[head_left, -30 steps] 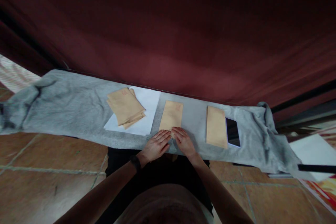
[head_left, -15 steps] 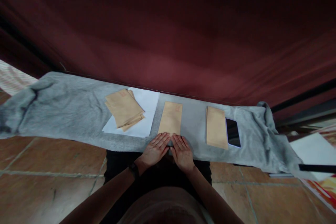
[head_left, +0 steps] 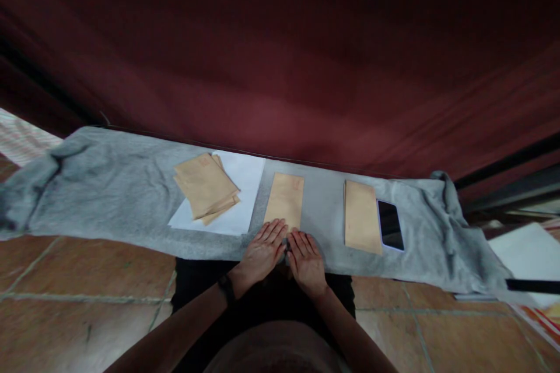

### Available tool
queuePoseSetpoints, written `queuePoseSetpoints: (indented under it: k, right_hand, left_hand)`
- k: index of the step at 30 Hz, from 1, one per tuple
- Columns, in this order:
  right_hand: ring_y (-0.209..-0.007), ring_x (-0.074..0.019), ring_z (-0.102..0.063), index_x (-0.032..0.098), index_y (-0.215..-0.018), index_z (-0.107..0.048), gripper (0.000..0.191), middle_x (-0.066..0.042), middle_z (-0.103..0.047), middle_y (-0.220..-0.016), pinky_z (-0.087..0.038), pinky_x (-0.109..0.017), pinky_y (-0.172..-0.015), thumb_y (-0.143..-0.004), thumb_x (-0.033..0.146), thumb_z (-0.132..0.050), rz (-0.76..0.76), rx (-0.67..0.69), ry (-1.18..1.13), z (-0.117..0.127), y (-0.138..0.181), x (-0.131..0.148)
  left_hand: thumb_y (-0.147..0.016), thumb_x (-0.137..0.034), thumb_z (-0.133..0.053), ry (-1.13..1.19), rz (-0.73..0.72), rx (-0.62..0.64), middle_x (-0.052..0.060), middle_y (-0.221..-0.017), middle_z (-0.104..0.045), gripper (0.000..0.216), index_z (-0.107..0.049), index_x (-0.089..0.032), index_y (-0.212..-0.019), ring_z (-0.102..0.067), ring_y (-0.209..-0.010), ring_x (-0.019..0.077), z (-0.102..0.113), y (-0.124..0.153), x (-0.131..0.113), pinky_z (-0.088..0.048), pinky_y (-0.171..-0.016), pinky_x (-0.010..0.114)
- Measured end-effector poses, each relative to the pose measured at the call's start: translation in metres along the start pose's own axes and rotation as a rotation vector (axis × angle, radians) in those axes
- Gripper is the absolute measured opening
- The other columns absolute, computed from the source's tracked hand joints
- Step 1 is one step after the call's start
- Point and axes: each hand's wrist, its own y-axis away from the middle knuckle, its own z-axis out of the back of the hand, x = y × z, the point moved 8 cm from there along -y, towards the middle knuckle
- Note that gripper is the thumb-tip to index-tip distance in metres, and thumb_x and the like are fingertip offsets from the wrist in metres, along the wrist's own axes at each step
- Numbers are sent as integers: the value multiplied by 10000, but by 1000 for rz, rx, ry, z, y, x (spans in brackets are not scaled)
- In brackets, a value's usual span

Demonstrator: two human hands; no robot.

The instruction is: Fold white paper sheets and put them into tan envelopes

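A brown paper envelope (head_left: 284,198) lies upright before me on the grey cloth, its near end covered by my fingers. My left hand (head_left: 263,247) rests flat on that end, fingers stretched out. Beside it, my right hand (head_left: 306,257) lies palm down with its fingers extended, the tips touching the envelope's lower right edge. Neither hand grips anything. On the left, several brown envelopes (head_left: 205,183) are fanned over white paper sheets (head_left: 245,178). A neat pile of similar envelopes (head_left: 362,215) sits on the right.
A smartphone (head_left: 390,225) with a purple edge lies right of the neat pile. Grey cloth (head_left: 118,186) covers the narrow table, rumpled at both ends. Behind it hangs a dark red curtain (head_left: 280,87). A white sheet (head_left: 529,256) and a black bar are at far right.
My left hand has slid slightly up along the envelope. The right hand has shifted a little to the right. The whole view has tilted slightly; the envelopes stay where they were.
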Motion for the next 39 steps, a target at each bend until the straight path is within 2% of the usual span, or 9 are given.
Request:
queuePoseSetpoints:
  k: [8, 14, 19, 24, 30, 39]
  right_hand:
    - [-1341, -265, -546, 153, -1434, -539, 445, -137, -605, -1413, -383, -494, -1188, -1008, 256, -465, -35, -14, 8, -3, 0, -2]
    - [-1367, -251, -520, 182, -1502, -452, 506, -107, -549, -1477, -390, -478, -1189, -1003, 259, -471, -29, 5, -14, 1, -3, 0]
    - [-1356, -255, -532, 192, -1521, -424, 526, -101, -546, -1479, -405, -478, -1177, -999, 241, -465, -32, 0, -8, 2, -5, 1]
    - [-1364, -251, -524, 201, -1526, -415, 530, -96, -529, -1494, -414, -479, -1172, -999, 238, -453, -28, 6, -3, 2, -6, 2]
    - [-1371, -239, -517, 192, -1518, -427, 524, -90, -531, -1494, -416, -466, -1173, -995, 220, -437, -29, 7, 5, 3, -7, 3]
    - [-1356, -248, -531, 189, -1515, -435, 528, -99, -568, -1460, -394, -470, -1183, -989, 223, -451, -31, -19, 5, -1, -4, 0]
  left_hand:
    - [-1029, -318, -344, 13, -1, 75, 67, -1616, -361, 505, -387, -216, -1521, -263, -1519, 242, -22, -55, 12, -184, -1243, 533]
    - [-1024, -379, -367, 23, 46, 81, 84, -1630, -327, 535, -361, -236, -1539, -203, -1536, 272, -37, -99, 30, -74, -1232, 624]
    - [-1026, -447, -356, 36, 92, 80, 108, -1647, -277, 571, -348, -218, -1548, -172, -1539, 319, -42, -129, 40, -56, -1197, 698]
    - [-1018, -457, -368, 49, 117, 72, 100, -1628, -330, 576, -332, -256, -1557, -197, -1531, 323, -45, -153, 48, -76, -1186, 713]
    - [-1014, -444, -360, 41, 129, 74, 72, -1629, -335, 566, -346, -274, -1554, -180, -1537, 314, -47, -160, 56, -121, -1197, 685]
    - [-1025, -378, -353, 61, 1, 80, 23, -1612, -375, 486, -443, -304, -1497, -275, -1510, 256, -43, -131, 49, -139, -1233, 574]
